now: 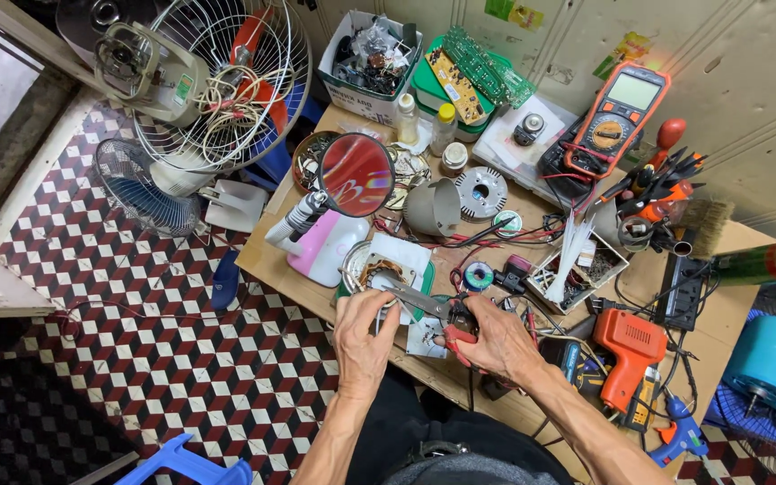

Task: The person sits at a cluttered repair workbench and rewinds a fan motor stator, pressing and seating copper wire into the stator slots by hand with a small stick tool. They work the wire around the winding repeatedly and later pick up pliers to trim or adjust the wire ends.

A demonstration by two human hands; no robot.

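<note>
Checkered red, white and black floor tiles are spreading under a cluttered wooden workbench [267,253] that is standing against a pale wall. Near the bench's front edge, the left hand [363,334] is closing its fingers around a small part beside a round motor stator [377,269] lying on a white tray; what exactly the fingers are pinching is hidden by the hand itself. The right hand [498,339] is gripping the red handles of a pair of pliers [437,310], whose grey nose is pointing toward the left hand, and the tip is getting lost against the clutter. A round magnifier [357,174] on a flexible neck is rising from a pink base just behind the stator. Farther back, an orange multimeter [616,119] is leaning on the wall, its screen too small to read. A white cardboard box [365,65] with dark print along its lower side is holding tangled parts, next to a green bin [437,90] with circuit boards. Yellow and green stickers on the wall are being cut off by the top edge. An orange heat tool [628,352] is lying at the right, and a wire fan guard [226,81] is standing at the left
</note>
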